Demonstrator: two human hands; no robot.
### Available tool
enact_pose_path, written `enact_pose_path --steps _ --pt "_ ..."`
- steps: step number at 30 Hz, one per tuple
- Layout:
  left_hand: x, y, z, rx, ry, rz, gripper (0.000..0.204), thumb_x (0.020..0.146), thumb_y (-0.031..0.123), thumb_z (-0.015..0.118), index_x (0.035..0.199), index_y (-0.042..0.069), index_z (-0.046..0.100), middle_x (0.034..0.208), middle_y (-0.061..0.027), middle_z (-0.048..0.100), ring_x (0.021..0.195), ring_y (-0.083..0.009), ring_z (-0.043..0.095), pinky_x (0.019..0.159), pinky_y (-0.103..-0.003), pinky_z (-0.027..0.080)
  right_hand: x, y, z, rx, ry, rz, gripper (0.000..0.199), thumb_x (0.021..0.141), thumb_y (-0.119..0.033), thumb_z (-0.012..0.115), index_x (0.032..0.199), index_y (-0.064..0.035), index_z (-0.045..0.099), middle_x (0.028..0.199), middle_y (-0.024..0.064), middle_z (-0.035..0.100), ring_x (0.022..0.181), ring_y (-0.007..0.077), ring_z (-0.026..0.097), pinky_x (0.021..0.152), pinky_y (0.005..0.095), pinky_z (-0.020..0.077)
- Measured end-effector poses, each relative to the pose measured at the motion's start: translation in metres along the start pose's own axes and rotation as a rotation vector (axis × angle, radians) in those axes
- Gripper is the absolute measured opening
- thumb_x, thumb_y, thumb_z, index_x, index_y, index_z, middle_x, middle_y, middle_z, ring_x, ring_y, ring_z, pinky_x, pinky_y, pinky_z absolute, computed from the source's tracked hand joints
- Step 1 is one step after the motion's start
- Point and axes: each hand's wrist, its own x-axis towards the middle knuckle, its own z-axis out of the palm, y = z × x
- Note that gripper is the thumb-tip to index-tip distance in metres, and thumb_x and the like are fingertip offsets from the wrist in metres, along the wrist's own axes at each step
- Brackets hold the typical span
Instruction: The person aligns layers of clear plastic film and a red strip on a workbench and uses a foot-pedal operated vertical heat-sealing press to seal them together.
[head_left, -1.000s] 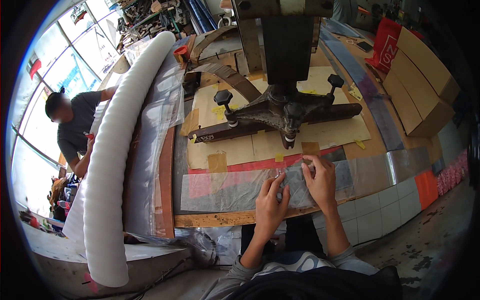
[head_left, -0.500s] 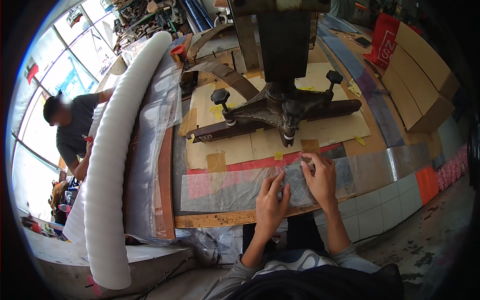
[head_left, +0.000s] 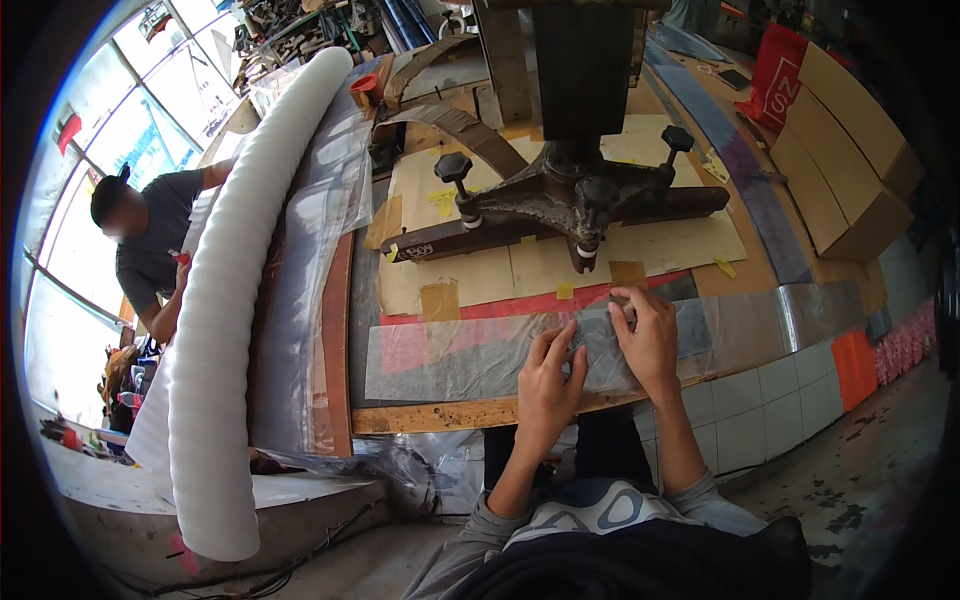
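Observation:
Over the near edge of the workbench, my left hand (head_left: pixel 548 385) has its fingers bent forward and its thumb apart from them. Its fingertips are at a clear plastic sheet (head_left: pixel 480 353) lying over grey and red material. My right hand (head_left: pixel 650 345) is just to the right and slightly farther away, index finger and thumb apart. No held object shows in either hand; anything thin and clear at the fingertips is too small to make out. Beyond them stands a dark metal press (head_left: pixel 578 195) with a crossbar and black knobs, over a pale board (head_left: pixel 470 270) with yellow tape pieces.
A long white foam roll (head_left: pixel 230 300) lies along the bench's left side, with a co-worker (head_left: pixel 160 235) behind it. Cardboard (head_left: pixel 840 170) and a red bag (head_left: pixel 778 75) are at the right. An orange cup (head_left: pixel 365 90) sits at the back left.
The view has shifted slightly, so the bench and press appear a little higher and farther right. Both hands stay near the same part of the plastic sheet, with little change in their fingers.

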Motion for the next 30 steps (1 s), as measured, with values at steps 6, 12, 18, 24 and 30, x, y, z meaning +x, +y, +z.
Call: enact_pose_path --steps 6,12,18,24,30 --pt "0.002 0.001 -0.002 -0.032 0.033 0.007 0.028 0.083 0.006 0.061 0.111 0.0 0.058 0.097 -0.016 0.058 0.074 -0.028 0.063 0.061 -0.035 0.05 0.006 -0.004 -0.003 0.178 0.002 0.097 0.01 0.08 -0.005 0.063 0.088 -0.0005 0.062 0.077 0.0109 0.065 0.065 0.0235 0.06 0.064 0.0328 0.0458" --pt "0.003 0.002 -0.003 -0.07 0.044 -0.036 0.029 0.084 0.008 0.061 0.112 0.001 0.058 0.096 -0.0145 0.061 0.076 -0.0255 0.063 0.061 -0.033 0.049 0.007 0.0 -0.001 0.396 0.025 0.153 0.011 0.084 -0.007 0.06 0.09 0.0014 0.064 0.072 0.0079 0.065 0.056 0.0126 0.058 0.053 0.0257 0.0437" --pt "0.002 0.002 -0.01 -0.292 -0.029 -0.235 0.035 0.084 0.01 0.062 0.118 0.001 0.055 0.103 -0.0124 0.062 0.082 -0.0155 0.063 0.065 -0.028 0.05 -0.004 -0.026 -0.031 0.658 -0.114 0.365 0.013 0.088 -0.007 0.057 0.096 0.0016 0.062 0.066 0.0019 0.06 0.052 0.0065 0.055 0.045 0.0224 0.0407" --pt "-0.019 -0.012 -0.015 -0.601 -0.195 -0.22 0.038 0.084 0.006 0.06 0.121 0.002 0.054 0.1 -0.0064 0.064 0.071 -0.0049 0.053 0.056 -0.021 0.044 -0.031 -0.03 -0.054 0.268 -0.247 0.296 0.018 0.085 -0.012 0.06 0.1 -0.0015 0.058 0.064 0.0045 0.058 0.052 0.0153 0.057 0.059 0.0295 0.045" --pt "-0.02 0.002 -0.021 -0.492 -0.308 -0.264 0.036 0.084 0.004 0.059 0.119 0.001 0.056 0.096 -0.0055 0.064 0.063 -0.0059 0.045 0.055 -0.02 0.043 0.029 -0.003 -0.045 -0.176 -0.139 -0.057 0.027 0.081 -0.016 0.065 0.102 -0.0018 0.058 0.093 0.0139 0.06 0.085 0.0296 0.06 0.083 0.0382 0.0438"
